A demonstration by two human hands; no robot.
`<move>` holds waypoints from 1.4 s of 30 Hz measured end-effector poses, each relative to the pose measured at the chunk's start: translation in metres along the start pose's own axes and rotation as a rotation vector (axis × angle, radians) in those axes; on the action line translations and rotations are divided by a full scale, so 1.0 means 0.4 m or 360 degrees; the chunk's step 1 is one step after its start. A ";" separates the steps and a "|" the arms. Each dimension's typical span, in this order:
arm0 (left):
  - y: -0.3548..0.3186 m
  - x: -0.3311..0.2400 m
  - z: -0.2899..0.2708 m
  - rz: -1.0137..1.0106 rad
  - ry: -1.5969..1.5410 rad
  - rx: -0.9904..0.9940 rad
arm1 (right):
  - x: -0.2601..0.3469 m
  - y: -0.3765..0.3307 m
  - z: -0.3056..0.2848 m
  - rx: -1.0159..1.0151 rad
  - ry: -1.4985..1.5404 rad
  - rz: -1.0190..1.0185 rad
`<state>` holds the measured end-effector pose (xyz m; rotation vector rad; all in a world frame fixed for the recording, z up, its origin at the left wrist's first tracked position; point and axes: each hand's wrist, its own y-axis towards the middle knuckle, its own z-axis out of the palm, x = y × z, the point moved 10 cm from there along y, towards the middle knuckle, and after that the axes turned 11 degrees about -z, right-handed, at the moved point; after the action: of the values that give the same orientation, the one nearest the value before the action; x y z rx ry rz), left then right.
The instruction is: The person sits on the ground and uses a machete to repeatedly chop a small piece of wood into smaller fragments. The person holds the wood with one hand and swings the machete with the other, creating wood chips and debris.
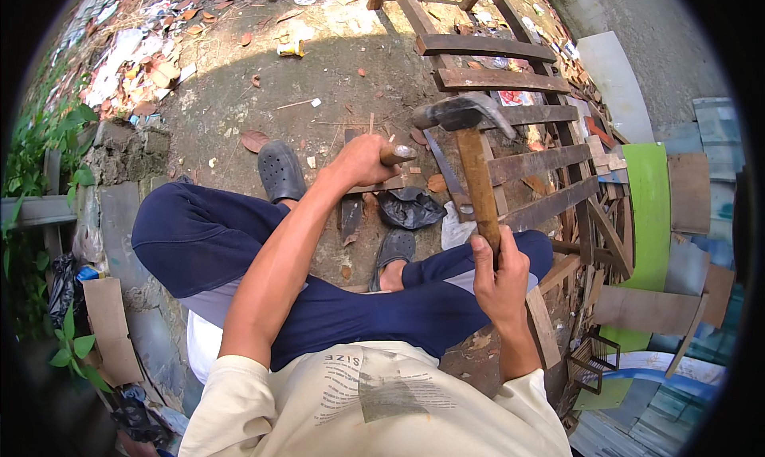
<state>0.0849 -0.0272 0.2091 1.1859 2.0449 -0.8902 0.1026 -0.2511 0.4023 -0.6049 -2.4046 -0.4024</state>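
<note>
My right hand [500,274] grips a claw hammer [476,170] by its wooden handle, with the metal head raised in front of me. Wrapped in my left hand [362,162] is a round wooden tool handle [397,155], its end pointing up and to the right. The rest of that tool is hidden by my fist. Beneath my left hand lie short dark wood pieces [351,214] on the ground. A black plastic bag [410,208] sits just right of them. Partly behind the hammer, a handsaw's blade [446,166] shows.
A wooden slatted frame [542,162], like a ladder or rack, stretches along the right. Boards and a green panel [645,210] stand beyond it. At the left are a broken concrete block [131,154] and plants [76,345]. Litter and dry leaves [151,66] cover the far ground.
</note>
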 end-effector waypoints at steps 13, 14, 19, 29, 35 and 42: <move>0.011 -0.018 -0.011 -0.0005 0.0023 -0.0013 | -0.042 -0.025 -0.005 -0.0216 0.0264 0.0050; 0.015 -0.020 -0.006 -0.0019 0.0020 0.0011 | -0.048 -0.023 0.012 -0.0181 0.0188 0.0022; 0.014 -0.012 -0.004 0.0004 0.0084 0.0010 | -0.082 -0.007 0.052 0.0207 -0.0170 0.0087; 0.023 -0.017 0.001 -0.0037 0.0078 0.0051 | -0.097 -0.023 0.069 0.0184 -0.0235 0.0031; 0.014 -0.010 -0.008 -0.0002 0.0039 -0.0012 | 0.009 -0.004 -0.027 -0.0246 0.0138 -0.0072; 0.016 -0.017 -0.007 0.0136 0.0075 -0.0090 | -0.073 -0.001 0.069 0.0149 -0.0254 -0.0082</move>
<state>0.0931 -0.0258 0.2145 1.2645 2.0266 -0.7651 0.1093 -0.2492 0.3627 -0.5527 -2.5793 -0.2702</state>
